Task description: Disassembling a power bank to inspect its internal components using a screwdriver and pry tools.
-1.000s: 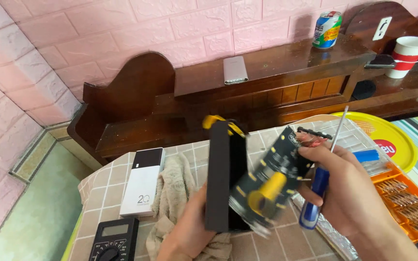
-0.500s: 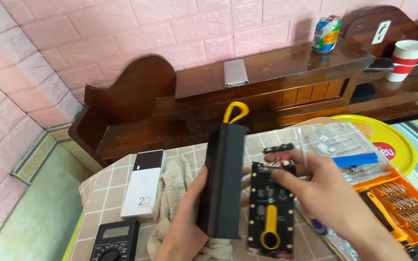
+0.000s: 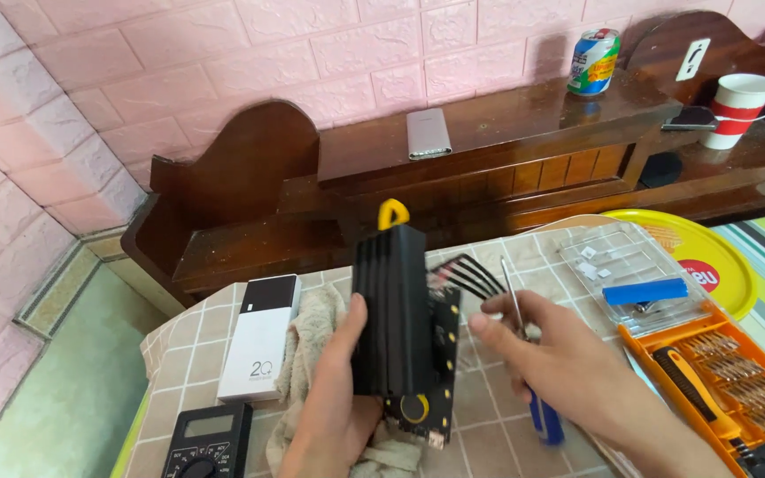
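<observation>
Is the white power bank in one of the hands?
No, the white power bank lies on the table beside the cloth, while the left hand holds the black case.

At centre frame the left hand (image 3: 334,407) grips an upright black battery block (image 3: 389,314) with a black circuit board (image 3: 436,363) against its right side. Just right, the right hand (image 3: 568,367) holds a blue-handled screwdriver (image 3: 529,354), its tip seemingly near the board's black wires (image 3: 467,274).
</observation>
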